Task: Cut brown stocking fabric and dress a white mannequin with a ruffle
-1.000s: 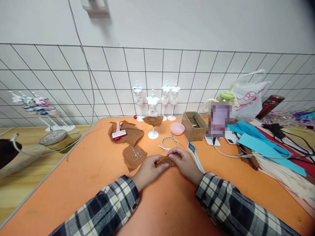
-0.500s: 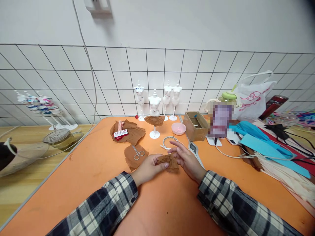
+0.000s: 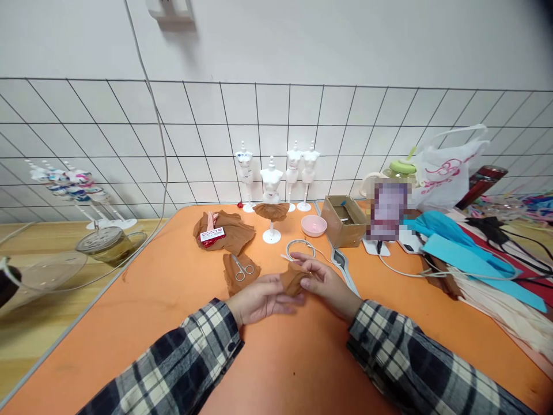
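Note:
A small gathered piece of brown fabric (image 3: 292, 279) is pinched between the thumb and fingers of my right hand (image 3: 326, 283). Just left of it, my left hand (image 3: 262, 299) has its fingers stretched out, the lower ones slightly blurred, close beside the fabric. Small scissors (image 3: 241, 268) lie on a flat brown cloth piece (image 3: 233, 281) behind my left hand. Farther back, a white mini dress form (image 3: 272, 183) stands with a brown pleated skirt (image 3: 271, 211) around its base. A coiled white cable (image 3: 301, 242) lies behind my hands.
On the orange table (image 3: 173, 346), crumpled brown fabric (image 3: 235, 230) bears a small labelled packet (image 3: 212, 235). A pink bowl (image 3: 314, 225) and a cardboard box (image 3: 344, 222) stand behind. Blue fabric (image 3: 462, 245) and cables crowd the right. More dress forms (image 3: 309, 173) stand by the wall.
My left hand has let go of the brown fabric and spread its fingers. My right hand, apart from the cloth's main part before, now grips the fabric, which has turned.

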`<move>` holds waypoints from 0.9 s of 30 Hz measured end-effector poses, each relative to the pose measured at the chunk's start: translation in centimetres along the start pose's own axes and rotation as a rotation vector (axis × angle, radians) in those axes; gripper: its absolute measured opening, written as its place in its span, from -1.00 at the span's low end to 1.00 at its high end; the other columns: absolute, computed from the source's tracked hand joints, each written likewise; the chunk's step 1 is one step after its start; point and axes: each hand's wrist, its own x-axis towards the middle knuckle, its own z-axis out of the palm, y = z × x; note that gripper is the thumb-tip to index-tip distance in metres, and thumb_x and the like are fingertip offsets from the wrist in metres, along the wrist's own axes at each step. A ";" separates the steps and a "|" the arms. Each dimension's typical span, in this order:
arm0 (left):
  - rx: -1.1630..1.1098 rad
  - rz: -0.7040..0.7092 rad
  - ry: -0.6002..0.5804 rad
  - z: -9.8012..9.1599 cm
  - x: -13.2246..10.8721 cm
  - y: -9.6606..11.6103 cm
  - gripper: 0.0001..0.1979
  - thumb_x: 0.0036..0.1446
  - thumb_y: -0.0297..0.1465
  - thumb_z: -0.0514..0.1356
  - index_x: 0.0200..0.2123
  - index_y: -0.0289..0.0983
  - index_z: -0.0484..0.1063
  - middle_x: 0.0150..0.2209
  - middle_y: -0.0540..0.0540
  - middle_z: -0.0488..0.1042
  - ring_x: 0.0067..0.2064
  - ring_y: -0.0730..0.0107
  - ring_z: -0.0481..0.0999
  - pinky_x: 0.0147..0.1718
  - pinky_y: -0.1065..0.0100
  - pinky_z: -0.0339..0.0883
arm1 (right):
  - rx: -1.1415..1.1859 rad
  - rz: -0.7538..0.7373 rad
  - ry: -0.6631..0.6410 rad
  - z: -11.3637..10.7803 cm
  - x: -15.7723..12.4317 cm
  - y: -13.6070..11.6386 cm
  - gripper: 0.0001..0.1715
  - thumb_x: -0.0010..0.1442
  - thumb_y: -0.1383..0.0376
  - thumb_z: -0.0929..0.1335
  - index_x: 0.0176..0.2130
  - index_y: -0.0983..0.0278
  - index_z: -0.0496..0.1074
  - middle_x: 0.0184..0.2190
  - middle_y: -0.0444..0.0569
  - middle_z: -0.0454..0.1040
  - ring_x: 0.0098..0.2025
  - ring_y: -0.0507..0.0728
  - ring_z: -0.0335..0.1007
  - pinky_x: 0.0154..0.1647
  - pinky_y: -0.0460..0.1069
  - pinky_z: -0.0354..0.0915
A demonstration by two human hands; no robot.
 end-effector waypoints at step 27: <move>0.918 0.413 0.588 1.2 0.9 0.3 -0.83 0.05 -0.32 0.24 -0.34 -0.29 0.54 -0.32 -0.12 0.62 -0.26 0.25 0.55 -0.22 0.31 0.38 | -0.425 0.089 0.132 -0.1 0.8 1.5 -0.77 0.10 0.22 0.34 -0.28 0.29 0.52 -0.34 0.00 0.56 -0.31 0.13 0.45 -0.28 0.01 0.35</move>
